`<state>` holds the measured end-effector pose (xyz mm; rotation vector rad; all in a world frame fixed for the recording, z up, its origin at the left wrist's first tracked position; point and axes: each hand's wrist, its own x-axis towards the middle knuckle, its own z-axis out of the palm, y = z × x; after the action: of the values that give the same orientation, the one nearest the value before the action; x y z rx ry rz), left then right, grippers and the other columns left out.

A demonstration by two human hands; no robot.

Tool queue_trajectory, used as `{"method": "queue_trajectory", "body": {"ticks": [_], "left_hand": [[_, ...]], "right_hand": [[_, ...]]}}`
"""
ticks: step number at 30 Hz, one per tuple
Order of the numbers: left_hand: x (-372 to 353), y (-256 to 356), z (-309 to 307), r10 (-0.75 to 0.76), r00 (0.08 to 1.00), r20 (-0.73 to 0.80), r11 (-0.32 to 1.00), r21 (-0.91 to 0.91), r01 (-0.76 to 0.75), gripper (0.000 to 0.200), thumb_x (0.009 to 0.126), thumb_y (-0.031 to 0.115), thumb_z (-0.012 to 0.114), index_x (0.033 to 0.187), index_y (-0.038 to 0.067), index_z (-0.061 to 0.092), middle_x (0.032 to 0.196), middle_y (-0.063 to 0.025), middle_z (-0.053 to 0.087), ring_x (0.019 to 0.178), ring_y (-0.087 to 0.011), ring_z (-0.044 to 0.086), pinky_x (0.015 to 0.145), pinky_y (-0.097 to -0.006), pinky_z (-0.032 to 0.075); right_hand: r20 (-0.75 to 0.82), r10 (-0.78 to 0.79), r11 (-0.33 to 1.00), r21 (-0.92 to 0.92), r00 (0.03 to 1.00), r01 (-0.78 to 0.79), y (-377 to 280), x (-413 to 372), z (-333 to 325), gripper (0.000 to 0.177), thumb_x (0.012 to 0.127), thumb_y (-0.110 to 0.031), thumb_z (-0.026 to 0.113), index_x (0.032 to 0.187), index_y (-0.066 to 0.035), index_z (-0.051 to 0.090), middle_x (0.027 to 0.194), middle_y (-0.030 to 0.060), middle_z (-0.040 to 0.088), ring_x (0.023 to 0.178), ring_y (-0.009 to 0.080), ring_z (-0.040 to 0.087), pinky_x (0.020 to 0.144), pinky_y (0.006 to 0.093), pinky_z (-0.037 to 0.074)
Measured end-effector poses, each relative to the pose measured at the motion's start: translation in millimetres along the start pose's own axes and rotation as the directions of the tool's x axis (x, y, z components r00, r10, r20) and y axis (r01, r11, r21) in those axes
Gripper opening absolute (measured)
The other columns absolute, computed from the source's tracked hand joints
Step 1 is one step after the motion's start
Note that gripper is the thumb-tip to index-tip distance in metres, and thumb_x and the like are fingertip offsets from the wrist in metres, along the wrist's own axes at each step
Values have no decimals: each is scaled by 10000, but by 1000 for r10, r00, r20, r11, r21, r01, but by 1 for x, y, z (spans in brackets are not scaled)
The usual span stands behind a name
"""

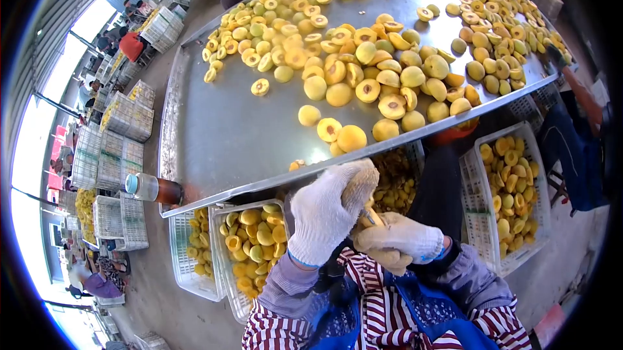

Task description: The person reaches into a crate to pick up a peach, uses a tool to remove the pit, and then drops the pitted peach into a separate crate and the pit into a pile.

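My left hand, in a white knitted glove stained brown at the fingers, is raised at the table's front edge. Its fingers are curled closed, and what they hold is hidden. My right hand, in a similar glove, is just below and to the right, nearly touching it. It is closed around a small tan-handled tool whose tip disappears behind the left fingers. Beyond both hands, halved yellow peaches, some showing brown pits, lie heaped on a metal table.
Crates of peach halves stand below the table: one white crate at left, another at right. Between them, a container holds brownish scraps. A bottle with dark liquid sits at the table's left corner. Other people work around the table and hall.
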<state>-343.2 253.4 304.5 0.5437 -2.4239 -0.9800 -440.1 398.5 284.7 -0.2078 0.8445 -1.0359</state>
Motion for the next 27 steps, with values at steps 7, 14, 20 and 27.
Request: {"method": "queue_trajectory", "body": {"ticks": [7, 14, 20, 27], "left_hand": [[3, 2, -2, 2, 999, 45, 999, 32, -3, 251, 900, 241, 712, 1087, 74, 719, 940, -154, 721, 840, -305, 712, 717, -347, 550], [5, -6, -12, -158, 973, 170, 977, -118, 180, 303, 894, 284, 720, 1157, 135, 694, 989, -67, 732, 809, -209, 726, 726, -311, 572], [-13, -7, -4, -281, 932, 227, 659, -661, 360, 319, 987, 108, 595, 1278, -24, 597, 1203, -85, 670, 999, -121, 640, 885, -254, 516], [-16, 1, -2, -68, 998, -5, 957, -282, 64, 311, 914, 72, 690, 1211, -8, 646, 1095, -90, 716, 940, -124, 681, 813, -257, 554]], "right_hand": [[146, -81, 981, 188, 986, 53, 11, 2, -11, 280, 988, -266, 577, 800, -63, 538, 494, -31, 428, 339, 67, 374, 317, 237, 342], [121, 11, 989, 142, 993, -28, 6, 7, -6, 249, 990, -286, 582, 885, -64, 540, 493, -36, 408, 343, 75, 375, 330, 240, 344], [37, -35, 997, 65, 999, 32, 4, 5, 0, 272, 990, -260, 578, 833, -38, 564, 506, -24, 443, 353, 76, 389, 347, 239, 360], [277, -96, 941, 339, 956, -4, 24, 8, -2, 304, 1029, -299, 523, 810, -91, 491, 493, -58, 401, 322, 72, 369, 308, 232, 312]]}}
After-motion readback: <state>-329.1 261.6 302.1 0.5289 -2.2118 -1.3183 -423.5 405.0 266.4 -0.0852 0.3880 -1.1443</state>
